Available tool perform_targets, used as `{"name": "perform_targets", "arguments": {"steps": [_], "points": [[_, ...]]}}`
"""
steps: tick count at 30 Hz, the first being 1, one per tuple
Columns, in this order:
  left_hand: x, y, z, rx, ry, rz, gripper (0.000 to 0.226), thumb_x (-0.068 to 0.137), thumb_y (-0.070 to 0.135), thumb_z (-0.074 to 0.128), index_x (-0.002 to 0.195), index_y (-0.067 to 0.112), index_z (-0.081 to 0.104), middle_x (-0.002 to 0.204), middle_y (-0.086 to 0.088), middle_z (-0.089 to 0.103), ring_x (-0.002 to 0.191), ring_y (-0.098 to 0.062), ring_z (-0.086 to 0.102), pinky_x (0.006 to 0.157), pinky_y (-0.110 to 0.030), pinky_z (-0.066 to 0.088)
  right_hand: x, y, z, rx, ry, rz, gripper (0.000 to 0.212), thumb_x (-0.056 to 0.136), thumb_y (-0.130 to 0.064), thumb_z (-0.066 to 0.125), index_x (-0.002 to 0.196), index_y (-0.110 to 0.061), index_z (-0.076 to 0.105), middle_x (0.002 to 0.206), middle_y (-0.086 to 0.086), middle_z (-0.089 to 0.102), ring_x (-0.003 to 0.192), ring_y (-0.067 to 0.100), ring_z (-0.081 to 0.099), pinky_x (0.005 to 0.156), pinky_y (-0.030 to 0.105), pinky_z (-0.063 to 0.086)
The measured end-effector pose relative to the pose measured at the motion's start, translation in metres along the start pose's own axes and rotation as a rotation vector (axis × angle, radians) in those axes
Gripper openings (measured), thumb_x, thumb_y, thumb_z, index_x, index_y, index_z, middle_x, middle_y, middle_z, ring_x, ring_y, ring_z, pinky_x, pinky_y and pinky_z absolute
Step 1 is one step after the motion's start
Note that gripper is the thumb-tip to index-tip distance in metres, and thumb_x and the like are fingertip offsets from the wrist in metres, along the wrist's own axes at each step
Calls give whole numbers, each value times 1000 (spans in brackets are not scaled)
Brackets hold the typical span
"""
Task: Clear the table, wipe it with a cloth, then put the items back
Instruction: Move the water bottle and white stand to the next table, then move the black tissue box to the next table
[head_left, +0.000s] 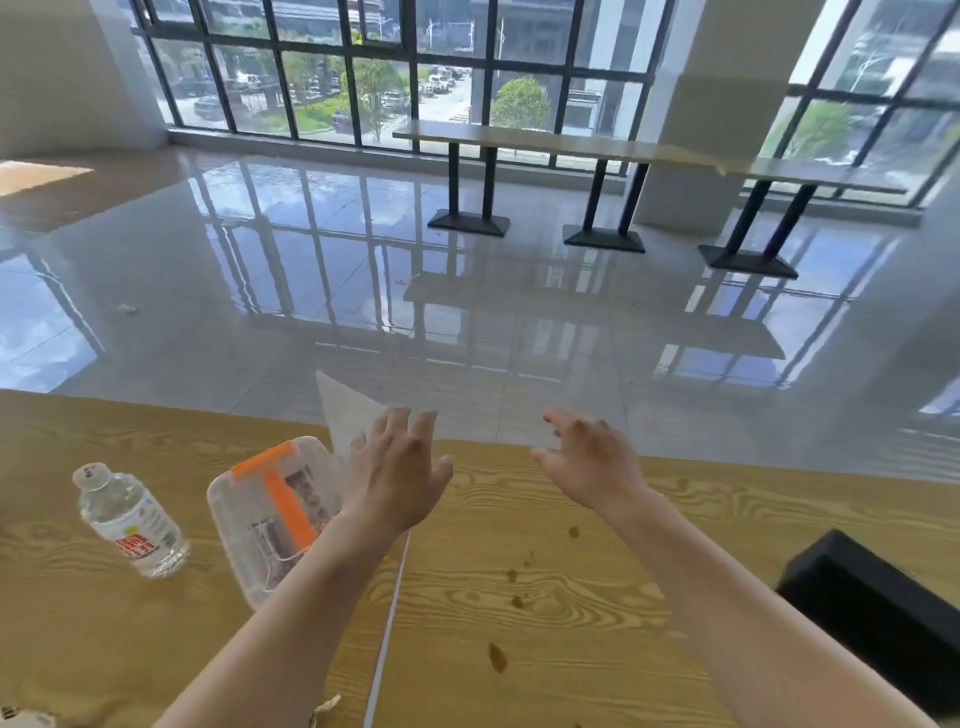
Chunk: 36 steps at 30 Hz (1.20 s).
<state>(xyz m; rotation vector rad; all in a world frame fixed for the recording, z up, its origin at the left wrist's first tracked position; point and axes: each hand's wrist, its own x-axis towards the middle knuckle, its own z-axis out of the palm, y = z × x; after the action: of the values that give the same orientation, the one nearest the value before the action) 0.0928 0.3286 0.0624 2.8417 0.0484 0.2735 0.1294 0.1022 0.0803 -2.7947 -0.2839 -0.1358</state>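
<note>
Surface (571, 675) of pale wood grain fills the lower part of the view, its far edge meeting a glossy tiled floor (467, 312). Several brown stains (497, 657) dot the wood between the two forearms.

The left hand (395, 478) is stretched forward near the far edge, palm down, fingers straight and spread, gripping nothing. A white sheet (345, 415) rises just beyond its fingers and overhangs the edge. I cannot tell whether the fingertips touch it. The right hand (592, 462) hovers near the same edge, well apart from the left, fingers loosely curled and holding nothing.

A clear box (265, 519) with an orange clasp lies just left of the left wrist, and the forearm crosses over its near corner. Farther left stands a clear bottle (132, 525) with a white and red label, apart from the box. A thin white cable (387, 629) runs from under the left wrist toward the near edge. A black block (872, 613) sits at the right, beside the right forearm. A torn paper scrap (324, 709) lies at the bottom, just left of the cable.

Across the floor a long narrow table (571, 145) on black legs stands along tall windows (363, 78).
</note>
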Motion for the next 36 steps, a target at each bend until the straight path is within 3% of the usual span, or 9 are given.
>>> {"name": "perform_targets", "arguments": {"steps": [8,15,23,30,36], "points": [[7,73,21,-68,-36,213,61,91,47,55,144,21,39,140,-8,47,135,-28,40,108,-52,36,-43,70,-41,-48,47,197,52,92,-41,63,138,-20,51,127,2,65,115,27,61,86,38,48],[-8,134,48,-193,-117,387,62,91,43,58,146,21,38,143,-5,47,134,-24,41,106,-41,36,-114,128,-63,-58,66,381,53,92,-40,64,140,-22,50,134,2,60,120,25,57,90,38,48],[-26,211,88,-217,-216,524,67,89,47,57,148,23,35,147,-4,43,138,-24,37,110,-48,35,-189,202,-85,-111,102,573,52,91,-38,66,139,-24,50,129,0,61,119,21,56,89,35,47],[-39,304,126,-204,-227,584,65,90,43,60,147,22,37,148,-4,43,138,-23,38,111,-44,36,-220,302,-98,-67,96,611,54,89,-36,68,139,-23,50,129,0,60,117,22,55,90,36,50],[-48,386,165,-168,-241,617,65,89,40,62,147,23,37,144,-4,46,135,-22,42,111,-40,36,-228,389,-104,-64,-43,575,61,90,-42,64,144,-27,42,136,-3,53,124,20,48,93,36,48]]}}
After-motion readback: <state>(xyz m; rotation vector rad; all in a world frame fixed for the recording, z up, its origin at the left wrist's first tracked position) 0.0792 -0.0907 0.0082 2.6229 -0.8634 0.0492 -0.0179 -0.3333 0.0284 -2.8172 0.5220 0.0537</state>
